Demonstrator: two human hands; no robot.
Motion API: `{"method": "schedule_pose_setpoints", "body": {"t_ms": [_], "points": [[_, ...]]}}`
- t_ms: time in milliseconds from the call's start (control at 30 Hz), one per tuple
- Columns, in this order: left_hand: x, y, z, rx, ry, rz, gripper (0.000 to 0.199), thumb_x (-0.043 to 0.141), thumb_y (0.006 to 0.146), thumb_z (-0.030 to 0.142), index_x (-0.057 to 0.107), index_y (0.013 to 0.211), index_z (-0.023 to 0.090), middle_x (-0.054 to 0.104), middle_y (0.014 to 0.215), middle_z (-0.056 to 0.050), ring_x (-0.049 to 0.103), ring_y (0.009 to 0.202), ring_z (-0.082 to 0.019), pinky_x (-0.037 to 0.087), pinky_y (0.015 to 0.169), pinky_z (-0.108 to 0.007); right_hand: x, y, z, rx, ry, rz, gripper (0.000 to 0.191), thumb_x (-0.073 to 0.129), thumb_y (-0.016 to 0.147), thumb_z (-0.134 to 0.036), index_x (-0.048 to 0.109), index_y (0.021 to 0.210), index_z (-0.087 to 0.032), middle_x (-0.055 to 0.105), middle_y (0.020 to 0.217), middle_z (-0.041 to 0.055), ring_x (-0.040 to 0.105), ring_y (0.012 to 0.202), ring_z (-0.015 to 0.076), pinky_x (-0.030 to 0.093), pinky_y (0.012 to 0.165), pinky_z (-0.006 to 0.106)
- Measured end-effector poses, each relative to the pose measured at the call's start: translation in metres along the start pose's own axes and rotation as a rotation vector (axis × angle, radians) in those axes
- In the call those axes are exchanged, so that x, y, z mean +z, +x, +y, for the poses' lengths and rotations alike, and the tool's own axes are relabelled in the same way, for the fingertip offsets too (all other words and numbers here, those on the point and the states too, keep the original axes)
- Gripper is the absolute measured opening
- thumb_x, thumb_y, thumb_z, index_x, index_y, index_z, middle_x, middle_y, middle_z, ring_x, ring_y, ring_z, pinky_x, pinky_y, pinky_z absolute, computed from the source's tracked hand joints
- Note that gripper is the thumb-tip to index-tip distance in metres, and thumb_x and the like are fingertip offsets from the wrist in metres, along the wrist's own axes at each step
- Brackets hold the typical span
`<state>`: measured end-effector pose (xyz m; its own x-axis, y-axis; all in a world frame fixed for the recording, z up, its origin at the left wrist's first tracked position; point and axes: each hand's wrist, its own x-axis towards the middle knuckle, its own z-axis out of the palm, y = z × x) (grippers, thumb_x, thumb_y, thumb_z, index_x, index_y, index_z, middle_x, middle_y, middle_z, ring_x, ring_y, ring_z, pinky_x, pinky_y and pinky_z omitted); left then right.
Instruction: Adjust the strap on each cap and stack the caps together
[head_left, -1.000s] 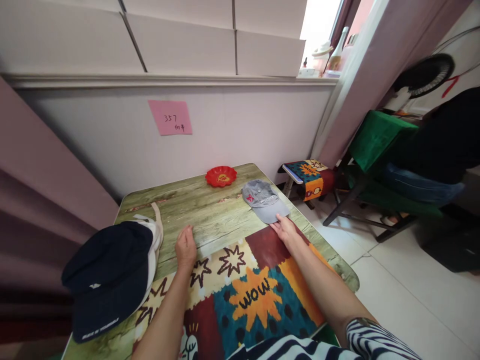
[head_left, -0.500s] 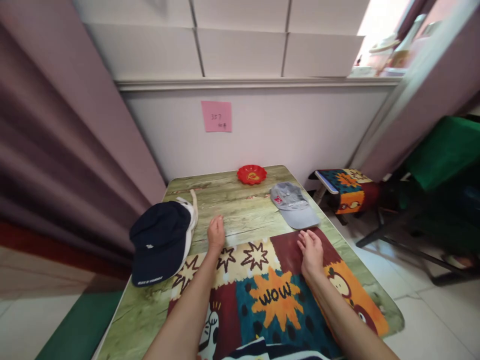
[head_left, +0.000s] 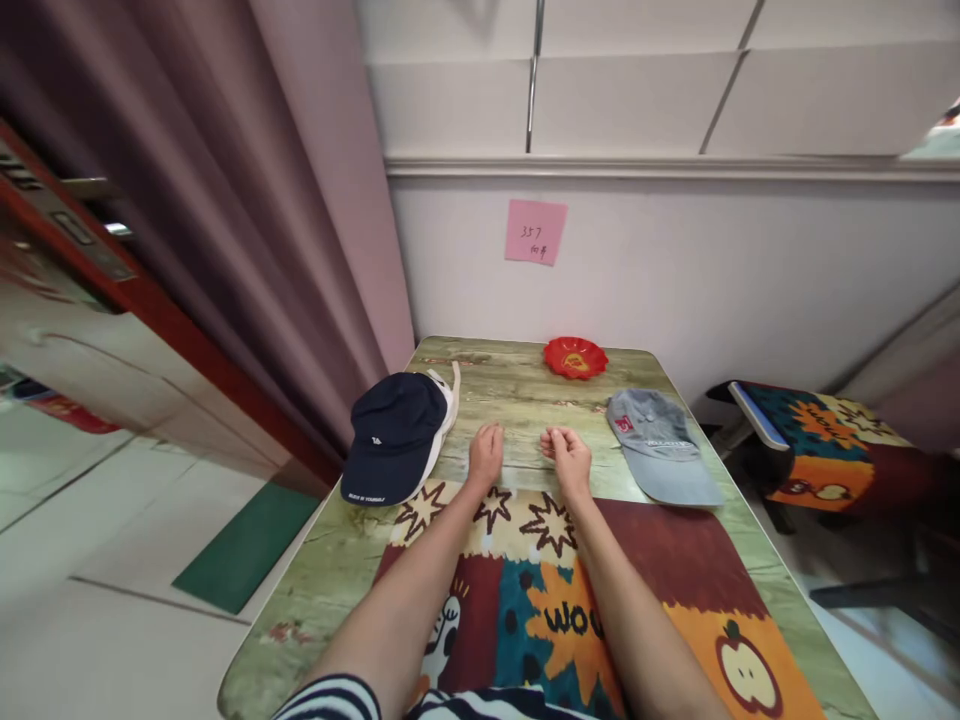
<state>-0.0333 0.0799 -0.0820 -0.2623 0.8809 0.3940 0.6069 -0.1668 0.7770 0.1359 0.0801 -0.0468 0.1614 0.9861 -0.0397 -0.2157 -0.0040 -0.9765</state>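
Navy cap (head_left: 397,420) over white cap (head_left: 448,408), left on table (head_left: 495,380); grey cap (head_left: 656,445) apart, right — untouched. Right hand (head_left: 568,460) curled narrow, seemingly empty; left hand (head_left: 487,455) bent — grip hidden, can't tell.

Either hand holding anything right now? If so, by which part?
Nothing visibly held. The left hand and right hand are loosely curled over the table, apart from both the navy cap and the grey cap.
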Motion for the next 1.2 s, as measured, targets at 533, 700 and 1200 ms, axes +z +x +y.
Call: {"method": "schedule_pose_setpoints", "body": {"t_ms": [533,700,1200], "points": [[-0.03,0.024,0.024,0.093,0.135,-0.041,0.014,0.063,0.081,0.018,0.073,0.09,0.019,0.072,0.107,-0.01,0.066,0.104,-0.023,0.051,0.096,-0.038,-0.012,-0.004,0.036,-0.053,-0.218,-0.113,0.032,0.06,0.082,-0.047,0.071,0.091,-0.019,0.074,0.077,0.0038,0.067,0.071,0.0179,0.051,0.07,0.027],[-0.112,0.07,0.033,0.067,0.287,0.14,0.019,0.058,0.085,0.024,0.071,0.098,0.018,0.067,0.109,-0.01,0.062,0.104,-0.022,0.047,0.098,-0.036,-0.014,-0.002,0.039,-0.053,-0.254,-0.116,0.034,0.058,0.083,-0.049,0.07,0.093,-0.019,0.075,0.079,0.0052,0.068,0.072,0.0186,0.052,0.072,0.028],[-0.206,0.091,-0.011,-0.118,0.761,0.054,0.032,0.068,0.082,0.037,0.073,0.109,0.02,0.069,0.119,-0.013,0.058,0.112,-0.034,0.043,0.095,-0.043,-0.015,-0.003,0.037,-0.084,-0.306,-0.128,0.04,0.054,0.084,-0.053,0.07,0.093,-0.018,0.076,0.082,0.01,0.07,0.074,0.0232,0.053,0.071,0.033]]}}
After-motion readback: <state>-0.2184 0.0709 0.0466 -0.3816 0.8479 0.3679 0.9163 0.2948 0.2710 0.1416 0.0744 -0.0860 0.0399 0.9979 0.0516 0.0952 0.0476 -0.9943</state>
